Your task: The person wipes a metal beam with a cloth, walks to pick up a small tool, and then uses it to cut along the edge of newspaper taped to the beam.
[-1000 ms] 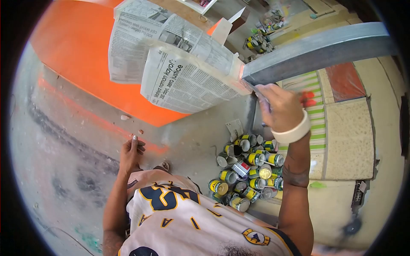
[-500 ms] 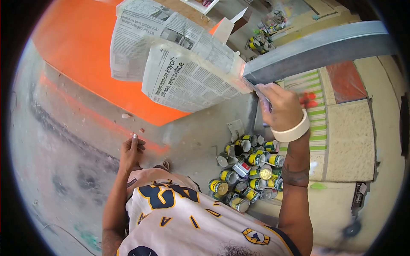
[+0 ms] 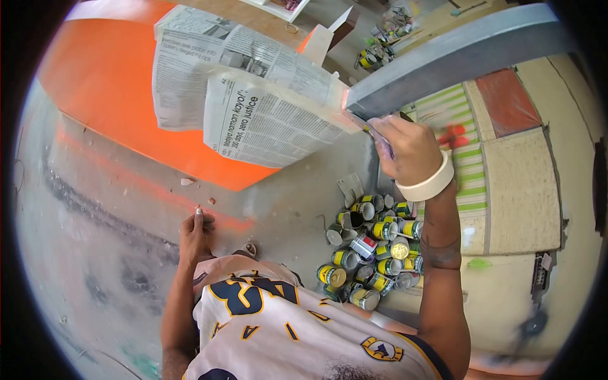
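Head view, looking down. The right hand [image 3: 408, 149] is raised and clenched around a small tool whose purple-stained handle [image 3: 380, 136] shows between the fingers; its tip meets the lower edge of the grey beam [image 3: 456, 60] just above the hand, where the beam joins the taped newspaper [image 3: 266, 120]. What kind of tool it is cannot be told. A roll of masking tape [image 3: 427, 183] sits on the right wrist like a bracelet. The newspaper hangs to the left of the right hand, covering part of the orange panel [image 3: 101, 82]. The left hand [image 3: 195, 235] is low, fingers loosely curled, its fingertips against the grey wall surface; it grasps nothing. Below the right forearm lies a cluster of paint cans [image 3: 370, 253] on the floor.
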The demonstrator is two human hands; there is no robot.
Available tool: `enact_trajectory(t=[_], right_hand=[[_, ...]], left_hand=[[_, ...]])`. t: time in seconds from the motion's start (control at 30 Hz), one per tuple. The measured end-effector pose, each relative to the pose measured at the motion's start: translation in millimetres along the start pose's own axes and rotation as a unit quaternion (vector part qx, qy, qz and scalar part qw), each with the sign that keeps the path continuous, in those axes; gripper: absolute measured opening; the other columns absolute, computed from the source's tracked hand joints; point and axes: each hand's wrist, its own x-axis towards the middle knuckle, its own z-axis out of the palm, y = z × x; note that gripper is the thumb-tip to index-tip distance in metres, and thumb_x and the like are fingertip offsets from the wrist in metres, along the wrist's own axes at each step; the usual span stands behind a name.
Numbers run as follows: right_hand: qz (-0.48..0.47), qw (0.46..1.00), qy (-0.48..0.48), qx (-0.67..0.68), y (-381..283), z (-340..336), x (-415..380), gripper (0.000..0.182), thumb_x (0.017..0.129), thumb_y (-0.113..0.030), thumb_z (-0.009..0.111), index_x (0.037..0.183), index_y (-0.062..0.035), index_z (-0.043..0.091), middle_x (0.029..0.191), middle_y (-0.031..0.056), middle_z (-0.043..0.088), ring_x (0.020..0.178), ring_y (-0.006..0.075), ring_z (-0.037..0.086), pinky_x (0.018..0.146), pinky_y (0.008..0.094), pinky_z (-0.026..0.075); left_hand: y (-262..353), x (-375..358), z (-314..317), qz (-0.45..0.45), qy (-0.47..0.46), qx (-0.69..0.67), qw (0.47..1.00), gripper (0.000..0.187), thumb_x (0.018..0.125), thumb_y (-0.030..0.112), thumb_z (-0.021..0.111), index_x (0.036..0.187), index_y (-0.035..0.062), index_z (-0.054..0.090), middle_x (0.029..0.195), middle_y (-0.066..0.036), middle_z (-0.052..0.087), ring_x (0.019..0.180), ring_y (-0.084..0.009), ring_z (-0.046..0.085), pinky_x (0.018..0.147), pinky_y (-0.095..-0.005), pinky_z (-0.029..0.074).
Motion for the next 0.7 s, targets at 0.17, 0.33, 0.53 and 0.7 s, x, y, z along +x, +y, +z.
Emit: enact_trajectory(t=[0.17, 0.33, 0.53, 0.7], right_hand=[[0.021, 1.0, -0.007, -0.004, -7.3, -5.3, -4.3, 0.036, 0.079, -0.006, 0.073, 0.114, -0.0019, 0.066, 0.093, 0.0119, 0.067, 0.077, 0.0326, 0.07, 0.068, 0.0421, 0.057], [0.028, 0.999, -0.026, -0.011, -8.5, -3.5, -10.6, 0.038, 0.078, -0.005, 0.074, 0.114, -0.0013, 0.066, 0.095, 0.0133, 0.068, 0.076, 0.0329, 0.07, 0.069, 0.0421, 0.057], [0.032, 0.999, -0.016, -0.011, -5.3, -2.7, -13.7, 0.039, 0.077, -0.005, 0.075, 0.115, -0.0009, 0.067, 0.096, 0.0148, 0.068, 0.075, 0.0331, 0.07, 0.07, 0.0427, 0.057], [0.031, 0.999, -0.023, -0.012, -4.1, -2.1, -16.5, 0.04, 0.076, -0.006, 0.075, 0.115, -0.0008, 0.068, 0.097, 0.0154, 0.069, 0.076, 0.0331, 0.071, 0.069, 0.0428, 0.057]], left_hand=[[0.2, -1.0, -2.1, 0.005, 0.006, -0.016, 1.0, 0.05, 0.112, 0.038, 0.05, 0.093, -0.0031, 0.072, 0.077, -0.004, 0.068, 0.066, -0.0095, 0.058, 0.062, -0.0265, 0.047], [-0.2, -1.7, -9.0, 0.001, 0.003, -0.026, 1.0, 0.049, 0.112, 0.037, 0.05, 0.092, -0.0026, 0.071, 0.076, -0.003, 0.067, 0.065, -0.0088, 0.057, 0.061, -0.0256, 0.046], [-5.6, 1.3, -8.7, 0.0, 0.011, -0.022, 1.0, 0.048, 0.112, 0.036, 0.05, 0.092, -0.0028, 0.07, 0.075, -0.003, 0.067, 0.064, -0.0089, 0.057, 0.061, -0.0255, 0.046], [-2.6, -0.2, -5.9, 0.004, -0.005, -0.012, 1.0, 0.049, 0.112, 0.036, 0.049, 0.093, -0.0035, 0.071, 0.077, -0.004, 0.067, 0.066, -0.0097, 0.058, 0.062, -0.027, 0.047]])
